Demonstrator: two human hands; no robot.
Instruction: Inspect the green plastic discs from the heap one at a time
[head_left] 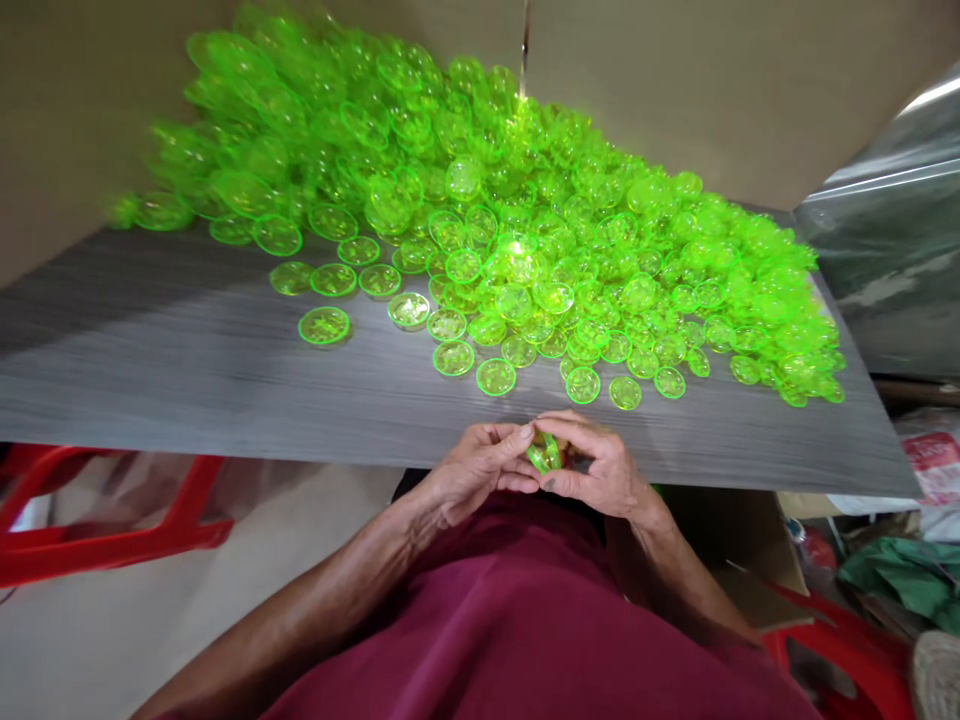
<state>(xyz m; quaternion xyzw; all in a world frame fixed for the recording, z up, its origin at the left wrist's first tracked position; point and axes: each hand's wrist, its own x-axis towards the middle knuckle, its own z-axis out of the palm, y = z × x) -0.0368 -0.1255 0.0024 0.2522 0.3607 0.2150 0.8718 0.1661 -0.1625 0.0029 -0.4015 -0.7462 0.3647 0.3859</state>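
Close to my body, at the table's front edge, my left hand (491,460) and my right hand (592,462) meet around a small clear green plastic disc (544,453). Fingers of both hands pinch it from either side, and it is tilted up on edge. Part of it is hidden by my right fingers. Beyond my hands a big heap of similar clear green discs (465,180) spreads over the grey table (225,390). Several lie singly at the heap's near side, such as one flat disc (496,377) just ahead of my hands.
Cardboard walls (697,80) stand behind the heap. A red plastic stool (112,540) is at the left below the table, and another red stool (847,640) at the lower right. Bags and a green cloth (904,575) lie to the right, near a cardboard box (757,540).
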